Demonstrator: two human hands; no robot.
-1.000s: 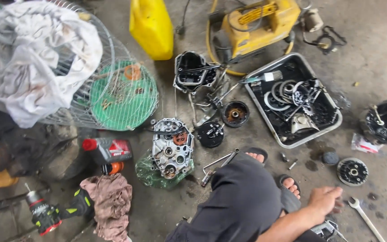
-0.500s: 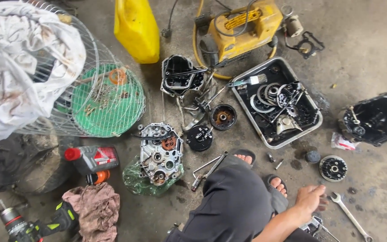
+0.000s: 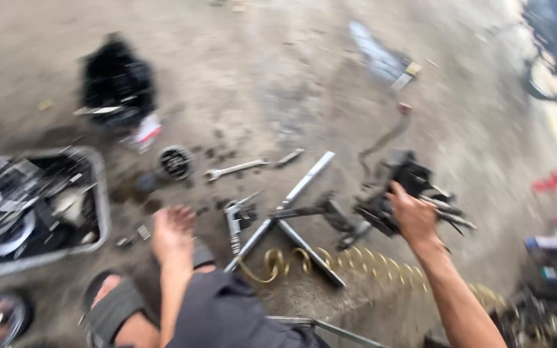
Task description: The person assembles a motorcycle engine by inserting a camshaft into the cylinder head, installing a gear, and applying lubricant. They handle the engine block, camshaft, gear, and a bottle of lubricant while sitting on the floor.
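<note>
The view is badly blurred. My right hand (image 3: 414, 216) reaches forward at the right, its fingers curled over a dark bundle of hand tools (image 3: 404, 180) on the concrete floor. My left hand (image 3: 174, 233) hangs low at the left centre above my knee, close to my sandalled foot (image 3: 112, 306). Whether its fingers hold anything is too smeared to tell. Between the hands lie a silver cross-shaped wrench (image 3: 288, 216) and a small grey power tool (image 3: 236, 216).
A yellow coiled hose (image 3: 343, 261) runs along the floor under my right arm. An open-end spanner (image 3: 233, 169) and a round black part (image 3: 175, 161) lie further out. A grey tray (image 3: 100, 193) of parts sits left, a black engine casing (image 3: 117, 84) behind it.
My head has swung sharply right, so the yellow machine, jug and wire cage have left the view. My right hand has lifted from beside my foot and reached out onto the dark tools.
</note>
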